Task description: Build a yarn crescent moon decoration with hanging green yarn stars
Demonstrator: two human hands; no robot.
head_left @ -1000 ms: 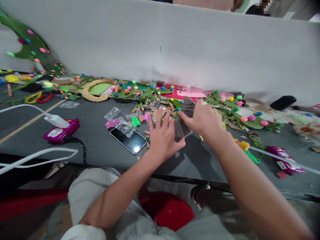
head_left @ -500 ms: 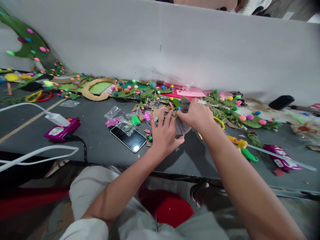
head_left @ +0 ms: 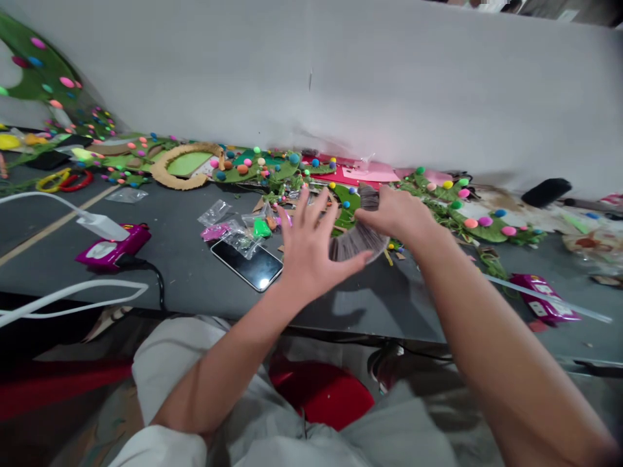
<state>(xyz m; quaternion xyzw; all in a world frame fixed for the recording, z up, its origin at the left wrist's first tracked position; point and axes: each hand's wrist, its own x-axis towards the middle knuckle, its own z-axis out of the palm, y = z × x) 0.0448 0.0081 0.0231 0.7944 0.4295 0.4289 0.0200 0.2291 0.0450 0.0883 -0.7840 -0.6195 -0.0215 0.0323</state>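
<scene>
A curved grey-brown ring piece (head_left: 359, 242) with fine ridges across it is held above the dark table. Its upper end is in the grip of my right hand (head_left: 405, 213), thumb on the inner side and other fingers largely hidden. To the left, my left hand (head_left: 310, 250) is spread, fingers pointing away from me and thumb reaching along the piece's lower edge; whether the thumb touches it I cannot tell. A smartphone (head_left: 249, 264) lies left of that hand, partly under clear plastic bags (head_left: 238, 237) with pink and green bits.
A tan C-shaped ring (head_left: 168, 176) and green leaf shapes with coloured pompoms (head_left: 294, 158) line the back by a white partition (head_left: 219, 78). Purple power strips (head_left: 114, 250) stand at left and right, with white cables. Red and yellow scissors (head_left: 75, 181) lie far left.
My left hand has spread wider and its thumb has stretched to the right. The ridged piece has turned and now shows its curve, still in my right hand. The view has shifted slightly.
</scene>
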